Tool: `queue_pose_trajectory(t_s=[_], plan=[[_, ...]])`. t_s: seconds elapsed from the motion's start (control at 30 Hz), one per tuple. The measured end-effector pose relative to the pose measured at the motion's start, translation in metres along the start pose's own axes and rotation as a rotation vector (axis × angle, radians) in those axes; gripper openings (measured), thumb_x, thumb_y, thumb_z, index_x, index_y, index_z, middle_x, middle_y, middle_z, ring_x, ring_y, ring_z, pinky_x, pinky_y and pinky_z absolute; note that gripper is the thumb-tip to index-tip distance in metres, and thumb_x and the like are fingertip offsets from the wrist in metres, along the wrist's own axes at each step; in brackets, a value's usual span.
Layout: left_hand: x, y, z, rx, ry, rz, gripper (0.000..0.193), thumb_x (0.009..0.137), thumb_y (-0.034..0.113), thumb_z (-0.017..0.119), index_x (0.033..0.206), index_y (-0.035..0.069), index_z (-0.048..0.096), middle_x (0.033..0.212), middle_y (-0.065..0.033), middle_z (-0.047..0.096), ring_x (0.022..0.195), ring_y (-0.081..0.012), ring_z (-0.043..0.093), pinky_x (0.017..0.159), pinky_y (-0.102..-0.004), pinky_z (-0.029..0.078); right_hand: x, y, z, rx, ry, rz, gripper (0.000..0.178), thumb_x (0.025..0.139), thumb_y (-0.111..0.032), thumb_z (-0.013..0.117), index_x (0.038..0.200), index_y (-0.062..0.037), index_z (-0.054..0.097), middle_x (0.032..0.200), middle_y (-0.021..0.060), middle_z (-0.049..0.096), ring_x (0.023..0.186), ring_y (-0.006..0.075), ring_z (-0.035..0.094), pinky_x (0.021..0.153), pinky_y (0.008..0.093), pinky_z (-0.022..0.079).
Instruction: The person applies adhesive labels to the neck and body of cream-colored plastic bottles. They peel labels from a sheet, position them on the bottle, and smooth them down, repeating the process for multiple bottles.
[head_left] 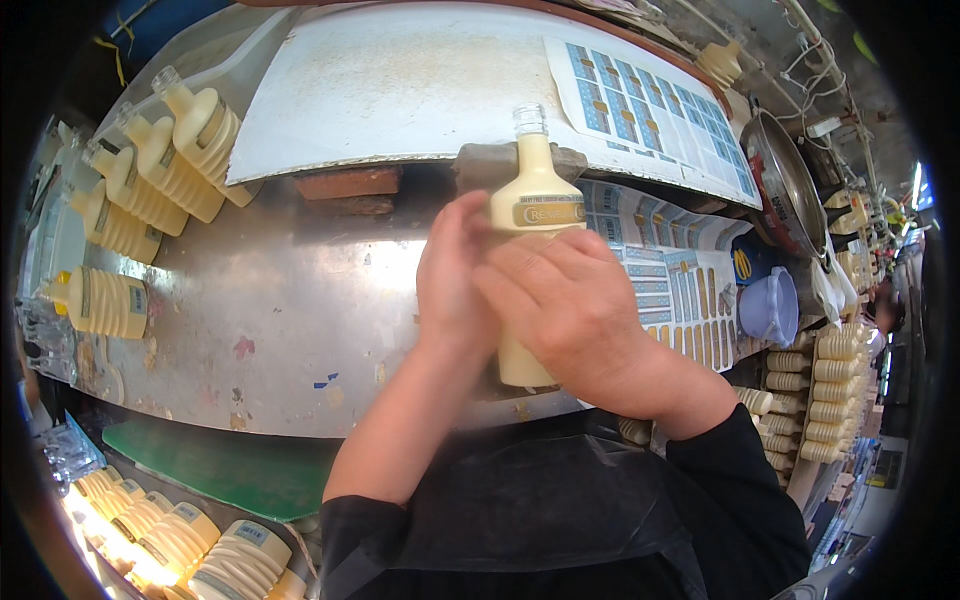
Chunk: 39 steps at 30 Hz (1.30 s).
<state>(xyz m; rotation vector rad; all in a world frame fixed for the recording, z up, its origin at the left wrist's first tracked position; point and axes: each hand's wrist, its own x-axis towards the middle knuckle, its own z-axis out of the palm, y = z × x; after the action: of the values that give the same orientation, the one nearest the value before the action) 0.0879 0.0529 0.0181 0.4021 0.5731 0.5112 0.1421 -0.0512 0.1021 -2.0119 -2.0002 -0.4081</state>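
Observation:
In the middle, a cream-coloured bottle (537,180) with a clear screw-thread neck leans back, its neck against a wrapped brown block (480,165). A gold-and-dark label (548,212) runs across its front. My right hand (570,310) lies over the front just below that label, fingers wrapped across to the bottle's left side. My left hand (458,270) is upright at that left side, fingers stretched upward and somewhat blurred. The right hand and left palm hide much of the bottle's middle; its base shows between my wrists.
Several ribbed cream bottles (205,140) stand at the far left; one lies (100,302) nearer. Label sheets (640,105) rest on the white board (400,80) and below it. A purple bucket (768,305) is at the right, beside stacked bottles (835,390). More bottles (245,560) fill the lower left.

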Motion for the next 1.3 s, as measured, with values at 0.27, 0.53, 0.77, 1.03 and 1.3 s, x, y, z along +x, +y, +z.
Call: queue_pose_trajectory(t_s=[0.27, 0.53, 0.77, 1.03, 1.3], plan=[[-0.008, 0.004, 0.001, 0.068, -0.008, 0.030, 0.041, 0.112, 0.039, 0.040, 0.127, 0.005, 0.058, 0.114, -0.0031, 0.060, 0.109, -0.0152, 0.056, 0.102, -0.0317, 0.043, 0.013, 0.039, -0.004, 0.155, 0.424, 0.316, 0.021, 0.083, -0.001, 0.073, 0.105, -0.0046, 0.072, 0.095, 0.0104, 0.074, 0.084, 0.0248, 0.072, 0.074, 0.0358, 0.055], [-0.008, -0.002, 0.003, 0.004, 0.002, 0.028, 0.042, 0.112, 0.041, 0.040, 0.127, 0.006, 0.058, 0.112, -0.0038, 0.059, 0.108, -0.0171, 0.057, 0.100, -0.0343, 0.046, -0.003, 0.021, 0.001, 0.078, 0.157, -0.071, 0.021, 0.080, -0.006, 0.070, 0.100, -0.0080, 0.076, 0.099, 0.0077, 0.076, 0.092, 0.0215, 0.073, 0.075, 0.0348, 0.052], [-0.008, -0.001, 0.005, -0.024, -0.022, 0.034, 0.044, 0.112, 0.044, 0.040, 0.128, 0.007, 0.058, 0.113, -0.0047, 0.059, 0.108, -0.0183, 0.056, 0.099, -0.0358, 0.046, 0.011, 0.032, 0.010, -0.053, 0.278, -0.099, 0.011, 0.072, -0.011, 0.068, 0.083, -0.0083, 0.065, 0.081, 0.0021, 0.066, 0.077, 0.0190, 0.066, 0.073, 0.0346, 0.050], [-0.005, -0.001, -0.002, 0.058, -0.029, 0.082, 0.048, 0.112, 0.047, 0.037, 0.124, 0.006, 0.058, 0.111, -0.0054, 0.061, 0.106, -0.0182, 0.059, 0.099, -0.0366, 0.048, 0.029, 0.039, -0.008, 0.651, 0.318, 0.608, 0.016, 0.095, -0.012, 0.062, 0.109, -0.0052, 0.065, 0.090, 0.0184, 0.072, 0.089, 0.0374, 0.072, 0.081, 0.0430, 0.057], [-0.008, -0.001, 0.009, 0.248, 0.009, 0.165, 0.032, 0.106, 0.034, 0.060, 0.122, 0.006, 0.057, 0.115, -0.0051, 0.061, 0.101, -0.0126, 0.060, 0.090, -0.0287, 0.052, 0.036, 0.042, 0.032, 0.343, 0.303, 0.477, 0.039, 0.095, -0.006, 0.051, 0.133, -0.0005, 0.045, 0.122, 0.0282, 0.061, 0.109, 0.0476, 0.061, 0.096, 0.0518, 0.048]])
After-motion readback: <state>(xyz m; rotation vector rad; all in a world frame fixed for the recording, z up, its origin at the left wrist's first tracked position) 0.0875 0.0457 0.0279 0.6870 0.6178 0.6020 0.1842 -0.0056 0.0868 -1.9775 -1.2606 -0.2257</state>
